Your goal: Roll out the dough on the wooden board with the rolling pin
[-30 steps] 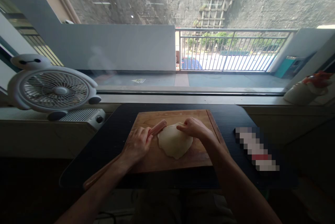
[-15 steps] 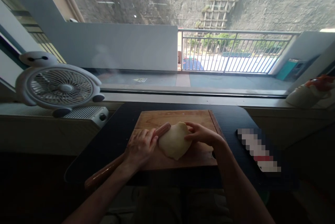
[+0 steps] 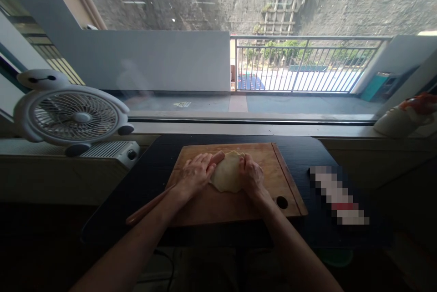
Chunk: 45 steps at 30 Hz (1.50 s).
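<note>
A pale, flattened round of dough (image 3: 227, 174) lies on the wooden cutting board (image 3: 218, 207). My left hand (image 3: 197, 173) is laid over a long wooden rolling pin (image 3: 150, 205), whose far end touches the dough's left edge and whose near end sticks out past the board. My right hand (image 3: 251, 172) grips the dough's right edge with curled fingers; the fingertips are partly hidden.
The board sits on a dark table (image 3: 136, 187). A pixelated dark object (image 3: 337, 196) lies to the right. On the left a white fan (image 3: 75, 116) stands on a heater (image 3: 119, 151). A white pot (image 3: 398, 121) is on the windowsill.
My right hand has closed from spread fingers onto the dough's right edge. The rolling pin and my left hand have moved forward and a little right. The dough has shifted slightly away.
</note>
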Tool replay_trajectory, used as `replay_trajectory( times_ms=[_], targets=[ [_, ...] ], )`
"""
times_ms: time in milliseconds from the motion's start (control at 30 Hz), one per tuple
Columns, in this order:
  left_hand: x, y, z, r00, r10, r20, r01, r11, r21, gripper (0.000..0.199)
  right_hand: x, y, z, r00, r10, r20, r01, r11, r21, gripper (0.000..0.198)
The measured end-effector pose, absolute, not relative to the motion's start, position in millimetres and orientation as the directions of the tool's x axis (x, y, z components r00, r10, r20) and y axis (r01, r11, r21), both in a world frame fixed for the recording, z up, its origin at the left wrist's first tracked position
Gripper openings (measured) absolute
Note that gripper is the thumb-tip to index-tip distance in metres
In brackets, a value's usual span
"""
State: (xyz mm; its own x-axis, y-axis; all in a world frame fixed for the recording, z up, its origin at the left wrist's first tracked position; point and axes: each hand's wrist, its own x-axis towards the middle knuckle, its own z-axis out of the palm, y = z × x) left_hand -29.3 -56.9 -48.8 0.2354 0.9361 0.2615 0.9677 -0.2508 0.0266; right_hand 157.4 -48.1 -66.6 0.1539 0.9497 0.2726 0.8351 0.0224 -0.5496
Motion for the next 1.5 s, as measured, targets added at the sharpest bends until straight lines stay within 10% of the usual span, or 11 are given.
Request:
replay_trajectory(
  times_ms=[200,400,633,833,1500],
  targets=[
    [-25.4,-99.9,-58.8,0.427,0.844,0.325,0.894,-0.448,-0.012,0.052,162.2,-49.7,-70.2,0.14,0.956,0.259,0.872,0.005,-0.49,0.039],
    [-19.1,-35.3,-48.5,0.138,0.974,0.178,0.987,-0.151,0.062,0.052,160.5,-49.9,-69.2,0.123,0.955,0.269,0.899,0.008,-0.439,0.042],
    [10.8,-88.6,-60.8,0.272,0.902,0.335,0.959,-0.284,-0.014,0.054,160.9,-50.5,-70.9,0.114,0.956,0.27,0.899,0.016,-0.437,0.037],
    [-7.3,-47.8,-47.9,0.077,0.983,0.164,0.994,-0.088,0.063,0.055,161.0,-50.2,-70.6,0.112,0.954,0.277,0.912,0.012,-0.41,0.037],
    [-47.1,-72.1,-47.9,0.486,0.843,0.23,0.853,-0.515,0.084,0.044,182.8,-47.0,-67.5,-0.039,0.956,0.291,0.883,0.169,-0.438,0.032]
  ],
)
